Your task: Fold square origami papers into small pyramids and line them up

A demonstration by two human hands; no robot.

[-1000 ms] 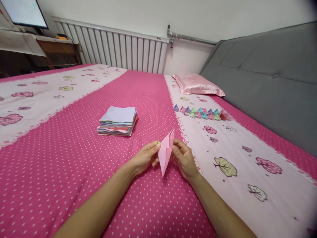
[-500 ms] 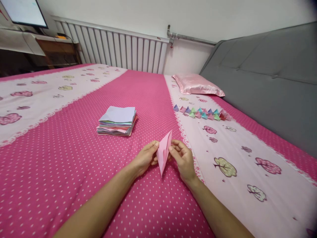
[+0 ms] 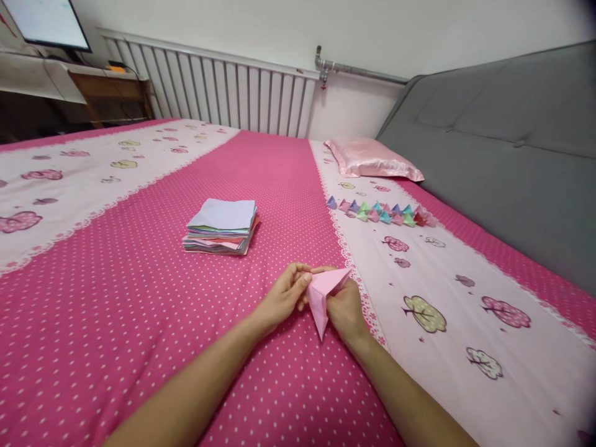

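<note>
Both my hands hold a pink folded paper (image 3: 325, 294) low over the pink dotted bedsheet (image 3: 139, 298). My left hand (image 3: 284, 295) pinches its left side with thumb and fingers closed. My right hand (image 3: 344, 307) grips it from the right and underneath, partly hidden by the paper. The paper's upper flap is bent over to the right, and a point hangs down between my wrists. A stack of coloured paper squares (image 3: 222, 226) lies ahead to the left. A row of small folded paper pieces (image 3: 379, 212) lies ahead to the right.
A pink satin pillow (image 3: 371, 159) rests at the far right by the grey padded headboard (image 3: 503, 143). A white radiator (image 3: 214, 90) runs along the far wall, with a screen (image 3: 44, 22) and wooden shelf at far left.
The paper stood upright between my fingertips before. Now its top flap is folded over to the right, and my right hand has moved lower, under the paper.
</note>
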